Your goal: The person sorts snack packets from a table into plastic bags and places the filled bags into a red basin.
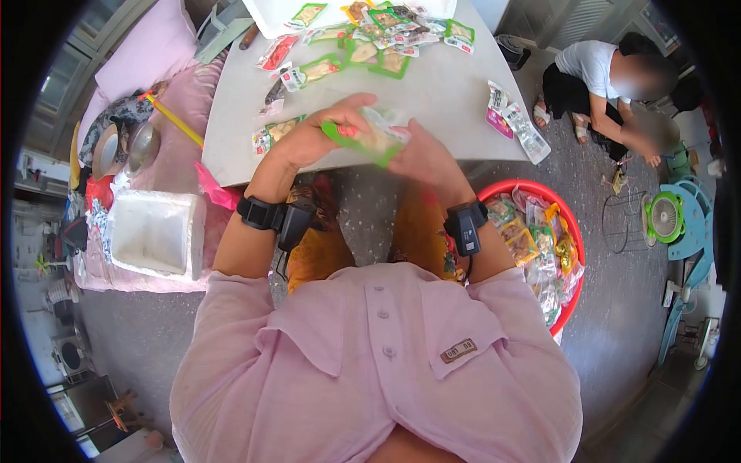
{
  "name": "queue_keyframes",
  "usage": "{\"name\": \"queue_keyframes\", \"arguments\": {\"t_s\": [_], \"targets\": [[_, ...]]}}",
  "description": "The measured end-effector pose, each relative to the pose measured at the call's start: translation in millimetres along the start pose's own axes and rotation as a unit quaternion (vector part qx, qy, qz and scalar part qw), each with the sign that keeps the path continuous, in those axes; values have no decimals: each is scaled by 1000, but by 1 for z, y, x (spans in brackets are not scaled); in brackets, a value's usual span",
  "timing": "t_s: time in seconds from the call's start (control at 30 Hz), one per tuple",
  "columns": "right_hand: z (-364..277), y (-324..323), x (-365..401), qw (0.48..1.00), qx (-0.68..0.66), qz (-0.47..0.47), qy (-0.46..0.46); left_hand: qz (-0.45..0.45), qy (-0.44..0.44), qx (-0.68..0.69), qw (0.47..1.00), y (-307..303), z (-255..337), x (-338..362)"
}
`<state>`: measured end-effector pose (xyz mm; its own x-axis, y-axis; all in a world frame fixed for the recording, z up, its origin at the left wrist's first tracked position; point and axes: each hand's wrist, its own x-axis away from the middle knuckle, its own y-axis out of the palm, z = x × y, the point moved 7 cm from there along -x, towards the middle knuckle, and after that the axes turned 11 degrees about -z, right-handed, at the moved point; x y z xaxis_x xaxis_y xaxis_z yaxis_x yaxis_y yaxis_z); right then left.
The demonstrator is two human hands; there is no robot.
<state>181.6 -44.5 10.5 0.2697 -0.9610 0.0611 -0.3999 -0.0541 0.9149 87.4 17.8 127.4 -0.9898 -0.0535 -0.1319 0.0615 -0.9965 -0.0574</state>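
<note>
A green-edged clear food packet [374, 139] is held between my two hands above the near edge of the white table [370, 100]. My left hand [328, 133] grips its left side, fingers bent over it. My right hand [424, 160] is at the packet's right end, fingers closed on it and somewhat blurred. Just left of my left hand, another packet [270, 135] lies at the table's edge. Farther back on the table is a pile of assorted packets [386, 38], with a green-edged one [316, 71] in front of it.
Two silver packets [525, 131] lie at the table's right corner. A red basin [580, 255] full of packets stands at lower right. A white foam box [158, 235] sits on pink cloth at left. Another person [594, 77] crouches at right, near a green fan [665, 216].
</note>
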Motion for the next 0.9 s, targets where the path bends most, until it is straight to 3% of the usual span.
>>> {"name": "queue_keyframes", "arguments": {"t_s": [0.1, 0.17, 0.27, 0.33, 0.37, 0.47, 0.57, 0.67, 0.9], "targets": [[12, 57, 15, 975, 87, -203, -25, -94, -4, 34, 995, 26, 0, -3], [10, 50, 24, 980, 97, -162, -57, -109, 1, -1, 994, 34, 1, -4], [-2, 18, 45, 982, 99, -77, -138, 98, -75, -60, 991, 15, -18, -6], [-14, -3, 68, 979, 80, -2, -189, 180, -136, -119, 967, 2, -47, -3], [-21, -16, 79, 972, 75, 30, -222, 219, -166, -147, 950, -2, -62, 0], [-40, -37, 108, 935, 75, 136, -318, 242, -242, -403, 849, 6, -82, -1], [-50, -44, 119, 916, 58, 182, -354, 257, -192, -506, 801, 26, -83, -10], [-50, -57, 115, 911, 73, 185, -361, 250, -223, -514, 789, 28, -92, -19], [-41, -60, 88, 916, 42, 188, -353, 266, -177, -405, 857, 15, -104, -24]]}}
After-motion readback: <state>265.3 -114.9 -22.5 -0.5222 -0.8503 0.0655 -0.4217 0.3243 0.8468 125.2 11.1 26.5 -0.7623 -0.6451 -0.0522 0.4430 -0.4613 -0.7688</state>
